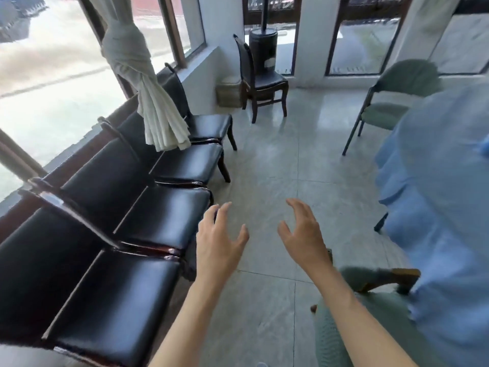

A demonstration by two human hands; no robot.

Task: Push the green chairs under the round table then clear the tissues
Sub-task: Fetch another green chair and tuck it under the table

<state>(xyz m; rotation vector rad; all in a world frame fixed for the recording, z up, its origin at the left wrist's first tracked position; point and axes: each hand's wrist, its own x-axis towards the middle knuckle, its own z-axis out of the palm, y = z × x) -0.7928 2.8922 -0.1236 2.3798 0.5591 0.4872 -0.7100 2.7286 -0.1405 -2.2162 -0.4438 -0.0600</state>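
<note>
The round table (pixel 444 207) fills the right edge, draped in a light blue cloth. One green chair (pixel 394 99) stands at its far side, partly hidden by the cloth. A second green chair (pixel 370 300) is at bottom right, below my right forearm, with its wooden arm tucked against the cloth. My left hand (pixel 218 237) and my right hand (pixel 304 234) hover over the tiled floor with fingers spread and nothing in them. No tissues are in sight.
A row of several black padded chairs (pixel 148 207) lines the window on the left. A knotted white curtain (pixel 148 96) hangs over them. A dark wooden chair (pixel 262 78) and a black heater (pixel 263 49) stand at the far wall. Grey floor tiles (pixel 277 160) lie between.
</note>
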